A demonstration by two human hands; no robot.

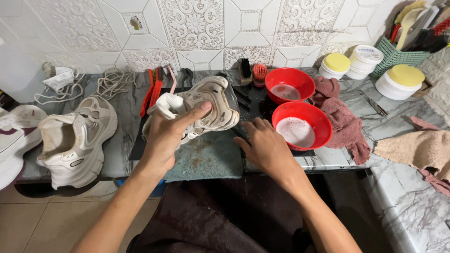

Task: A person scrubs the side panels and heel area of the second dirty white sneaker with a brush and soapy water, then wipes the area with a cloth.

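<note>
The left hand (168,133) grips a white sneaker (201,107) sole-up over a grey cloth (206,161); the right hand (265,145) rests flat and empty on the bench (365,93), a red bowl (300,125) at its two o'clock.

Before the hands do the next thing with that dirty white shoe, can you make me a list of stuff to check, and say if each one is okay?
1. Shoe held firmly: ok. The left hand wraps the white sneaker, thumb pressed on its side.
2. Right hand free: ok. The right hand rests flat on the counter edge, holding nothing.
3. Cloth under the shoe: ok. A stained blue-green towel lies beneath it.
4. Water within reach: ok. The near red bowl holds foamy liquid beside the right hand.
5. Brush close by: ok. A red-handled brush sits behind the far red bowl.
6. Shoe clean yet: cannot tell; only part shows.
</note>
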